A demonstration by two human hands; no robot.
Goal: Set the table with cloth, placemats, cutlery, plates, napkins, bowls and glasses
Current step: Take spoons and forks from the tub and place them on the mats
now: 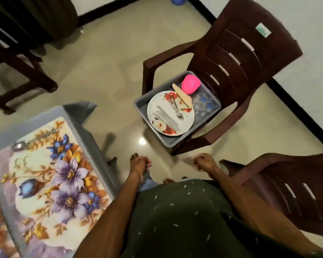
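A grey cloth (90,138) covers the table at the left, with a floral placemat (56,174) on it. A spoon (20,146) and a knife (45,134) lie at the placemat's far edge. On a brown chair ahead stands a grey tub (142,107) holding a flowered plate (168,116) with forks and knives on it, a pink bowl (191,84), a folded beige napkin (182,97) and clear glasses (205,105). My left hand (139,164) and right hand (203,162) hang low in front of me with loosely curled fingers, holding nothing, short of the tub.
A brown plastic chair (241,58) carries the tub; a second one (287,187) stands close at my right. Dark wooden furniture (21,71) is at the far left. Beige tiled floor lies between the table and the chairs.
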